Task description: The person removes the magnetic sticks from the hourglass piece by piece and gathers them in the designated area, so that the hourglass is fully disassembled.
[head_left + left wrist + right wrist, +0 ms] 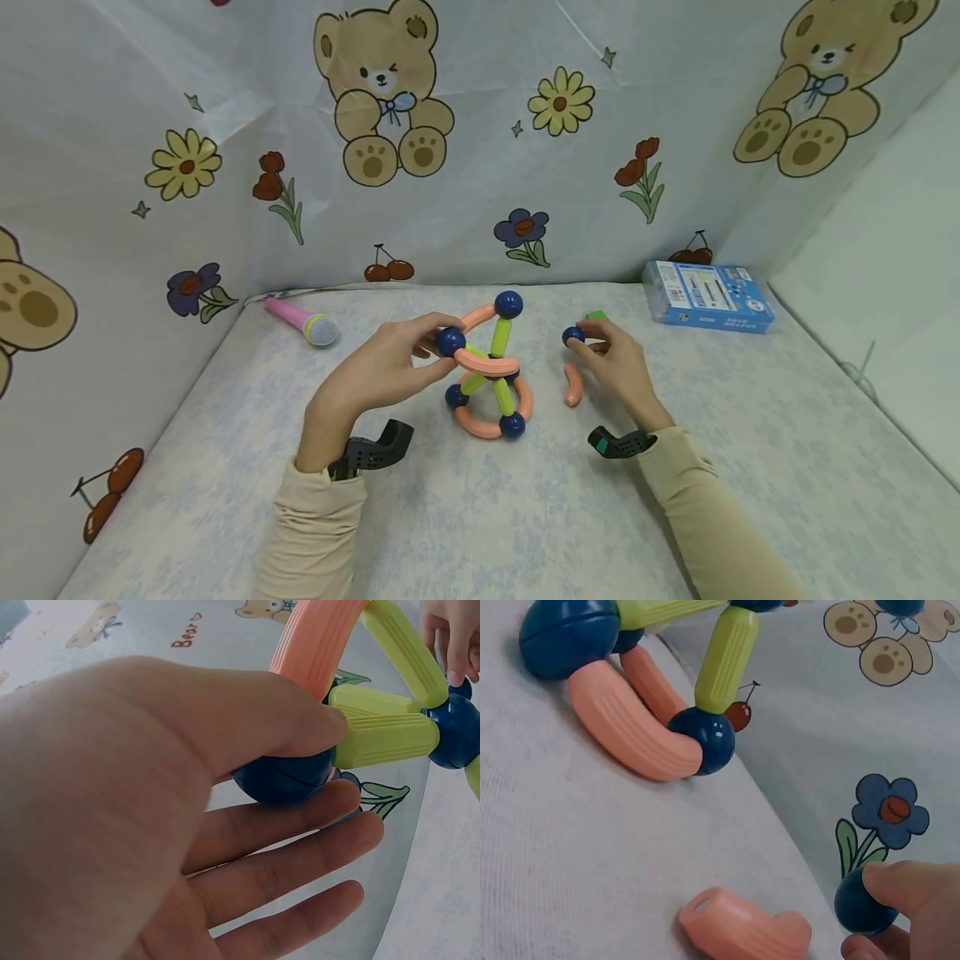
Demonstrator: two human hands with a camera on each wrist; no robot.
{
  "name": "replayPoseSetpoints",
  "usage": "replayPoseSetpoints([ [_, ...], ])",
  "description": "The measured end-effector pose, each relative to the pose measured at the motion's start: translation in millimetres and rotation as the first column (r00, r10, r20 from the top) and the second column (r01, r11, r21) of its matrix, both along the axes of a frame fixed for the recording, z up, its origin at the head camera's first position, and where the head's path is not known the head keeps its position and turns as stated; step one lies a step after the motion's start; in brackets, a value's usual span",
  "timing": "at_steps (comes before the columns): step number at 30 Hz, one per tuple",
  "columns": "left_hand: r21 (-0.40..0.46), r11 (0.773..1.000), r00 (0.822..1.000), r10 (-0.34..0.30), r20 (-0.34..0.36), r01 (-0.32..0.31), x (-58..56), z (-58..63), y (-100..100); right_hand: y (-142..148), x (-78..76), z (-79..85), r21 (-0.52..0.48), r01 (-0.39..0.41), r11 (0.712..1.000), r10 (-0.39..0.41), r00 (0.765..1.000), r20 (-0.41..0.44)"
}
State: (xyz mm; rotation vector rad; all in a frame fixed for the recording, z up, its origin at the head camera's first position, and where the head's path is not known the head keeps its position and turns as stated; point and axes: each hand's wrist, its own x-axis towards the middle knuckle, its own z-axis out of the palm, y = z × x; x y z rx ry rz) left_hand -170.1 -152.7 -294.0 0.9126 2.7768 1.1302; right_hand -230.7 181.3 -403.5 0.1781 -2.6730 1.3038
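Observation:
A toy structure of dark blue balls, yellow-green straight rods and orange curved rods (487, 364) stands mid-table. My left hand (393, 362) pinches one of its upper blue balls (289, 778) between thumb and index finger, the other fingers extended below. On the right, my right hand (617, 363) pinches a loose blue ball (865, 901) with thumb and fingertips. Just under that hand lies a loose orange curved rod (573, 385) on the table. A green piece (596, 315) shows partly behind the right hand's fingers.
A pink toy microphone (302, 322) lies at the back left. At the back right rests a blue box (708, 297) with a clear side. A printed cloth (465, 150) with bears and flowers hangs behind the table, and a white wall (892, 250) borders the right side.

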Motion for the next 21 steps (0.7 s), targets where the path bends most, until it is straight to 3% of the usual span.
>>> replayPoseSetpoints([
  [12, -0.003, 1.0, 1.0, 0.002, 0.001, -0.002, 0.7, 1.1, -0.2, 4.1, -5.6, -19.9, 0.121, -0.001, 0.993, 0.009, 0.998, -0.063],
  [17, -0.003, 1.0, 1.0, 0.009, 0.012, -0.009, 1.1, 1.3, 0.1, 3.3, -5.0, -17.9, 0.166, -0.002, 0.986, 0.014, 0.997, -0.072],
  [21, -0.004, 1.0, 1.0, 0.004, 0.002, -0.004, 0.8, 1.2, -0.4, -0.2, -2.8, -6.0, 0.165, -0.003, 0.986, 0.023, 0.993, -0.118],
])
